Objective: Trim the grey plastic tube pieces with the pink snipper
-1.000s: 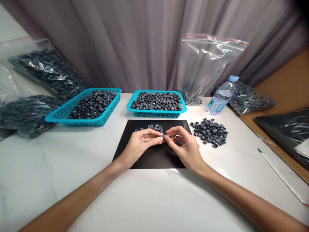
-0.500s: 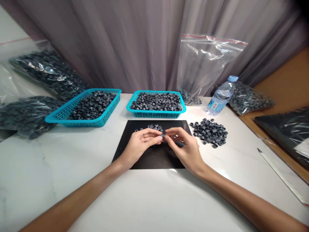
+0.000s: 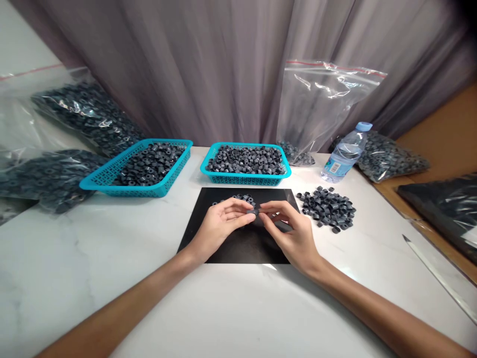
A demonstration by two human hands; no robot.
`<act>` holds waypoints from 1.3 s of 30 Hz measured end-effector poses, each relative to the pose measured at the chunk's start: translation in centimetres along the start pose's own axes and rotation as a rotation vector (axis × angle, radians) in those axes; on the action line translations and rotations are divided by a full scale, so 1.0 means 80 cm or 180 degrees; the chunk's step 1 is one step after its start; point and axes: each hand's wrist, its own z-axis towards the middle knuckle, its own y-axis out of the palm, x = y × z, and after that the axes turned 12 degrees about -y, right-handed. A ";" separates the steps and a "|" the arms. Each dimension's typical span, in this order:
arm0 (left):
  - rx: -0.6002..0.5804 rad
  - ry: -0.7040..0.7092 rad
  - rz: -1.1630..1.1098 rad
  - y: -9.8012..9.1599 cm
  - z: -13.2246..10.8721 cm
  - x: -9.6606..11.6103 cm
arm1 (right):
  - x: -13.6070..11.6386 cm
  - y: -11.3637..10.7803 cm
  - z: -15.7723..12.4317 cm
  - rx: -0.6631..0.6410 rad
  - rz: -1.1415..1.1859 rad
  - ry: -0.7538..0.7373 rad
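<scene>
Two hands meet over the mat (image 3: 238,246), and one small dark ring (image 3: 253,212) is pinched between them — the left hand (image 3: 219,226) closes thumb and forefinger on its left end, the right hand (image 3: 292,231) on its right end. The ring's axis appears to lie roughly 9 to 3 o'clock, hand to hand, so neither hand is the nearer; each holds one end. Whether a second piece is held is too small to tell. At 12 o'clock of the grip, a few loose rings (image 3: 238,199) lie on the mat's far edge. Beyond them a basket (image 3: 246,176) full of rings is set, with a second basket (image 3: 108,185) at 10 o'clock. A heap (image 3: 330,209) lies on the table (image 3: 74,258) at 3 o'clock — nearer the right hand — with a bottle (image 3: 345,154) behind it at 2. Bags (image 3: 67,139) of rings are stacked at 9 o'clock.
</scene>
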 end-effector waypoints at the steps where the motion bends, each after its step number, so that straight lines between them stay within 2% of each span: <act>1: 0.0000 0.0000 0.0017 0.000 0.000 0.001 | 0.000 0.000 0.000 -0.0004 0.0010 -0.0001; 10: 0.0014 0.0014 0.0071 0.000 -0.002 0.004 | -0.003 -0.001 0.002 -0.0002 0.0146 0.0123; 16: 0.0005 0.0172 0.0145 -0.001 -0.002 0.003 | -0.002 -0.003 0.002 -0.0011 0.0174 0.0127; 23: 0.0089 0.0480 0.0558 0.002 -0.009 0.000 | -0.003 -0.002 0.002 0.0032 0.0155 0.0071; 28: 0.0260 0.0871 0.1007 0.003 -0.010 -0.001 | -0.004 -0.002 0.003 0.0035 0.0075 0.0094; 33: 0.0477 0.1580 0.1694 0.000 -0.011 -0.003 | -0.003 -0.003 0.002 0.0010 0.0264 0.0178; 36: 0.0657 0.1782 0.1909 -0.001 -0.012 -0.003 | -0.004 -0.002 0.003 -0.0005 0.0289 0.0179; 39: 0.0679 0.1904 0.1994 0.000 -0.012 -0.002 | -0.006 -0.003 0.004 -0.0033 0.0328 0.0163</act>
